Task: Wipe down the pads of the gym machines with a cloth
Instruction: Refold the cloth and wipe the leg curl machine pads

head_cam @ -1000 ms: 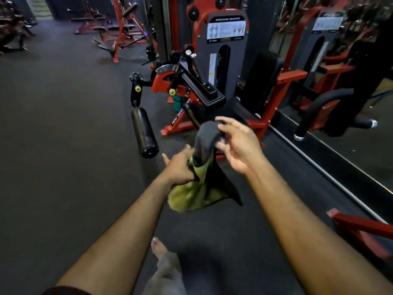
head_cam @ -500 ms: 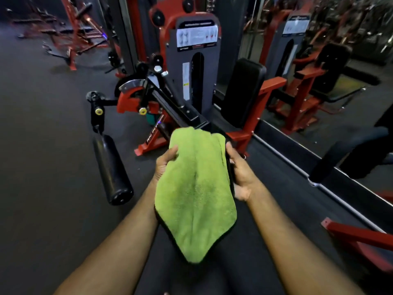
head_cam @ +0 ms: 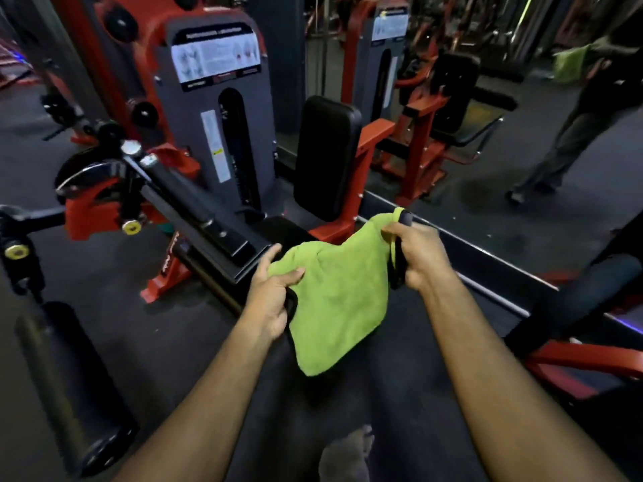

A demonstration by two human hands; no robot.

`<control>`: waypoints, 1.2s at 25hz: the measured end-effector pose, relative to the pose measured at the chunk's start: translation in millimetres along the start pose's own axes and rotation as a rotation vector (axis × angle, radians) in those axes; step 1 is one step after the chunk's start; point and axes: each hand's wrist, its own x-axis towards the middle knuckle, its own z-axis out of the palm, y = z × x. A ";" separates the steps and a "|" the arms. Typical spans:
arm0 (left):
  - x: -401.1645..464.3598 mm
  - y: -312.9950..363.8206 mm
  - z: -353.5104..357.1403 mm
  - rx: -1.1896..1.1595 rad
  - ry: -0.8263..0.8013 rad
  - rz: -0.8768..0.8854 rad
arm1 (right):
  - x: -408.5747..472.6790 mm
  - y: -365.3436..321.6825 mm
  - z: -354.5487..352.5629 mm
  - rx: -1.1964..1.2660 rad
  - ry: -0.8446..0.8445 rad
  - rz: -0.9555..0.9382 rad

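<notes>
Both hands, left hand (head_cam: 269, 300) and right hand (head_cam: 419, 253), pinch a green cloth (head_cam: 339, 300) taut between their fingers. Best folded flat before meeting the upright black pad (head_cam: 325, 158) beyond.

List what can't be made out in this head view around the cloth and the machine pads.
- Instruction placard, head view: the print is blurred and too small to read.
- Seat pad: mostly hidden behind the green cloth held between the left hand and right hand.
- Roller pad: dim; any dirt cannot be told.
- Cloth's dark underside: only its edges show.
</notes>
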 end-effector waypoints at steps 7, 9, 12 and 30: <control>156.8 8.8 51.9 0.655 0.413 0.188 | 182.5 -70.8 49.3 -0.096 0.181 -0.162; 186.2 11.2 55.8 1.163 0.455 0.270 | 222.4 -89.5 68.4 -0.125 0.109 -0.174; 211.8 12.8 75.1 1.440 0.075 0.535 | 261.5 -118.2 94.6 -0.172 -0.024 -0.168; 506.4 95.9 207.9 1.767 -0.278 0.602 | 459.7 -254.7 132.0 -0.748 -0.108 -0.408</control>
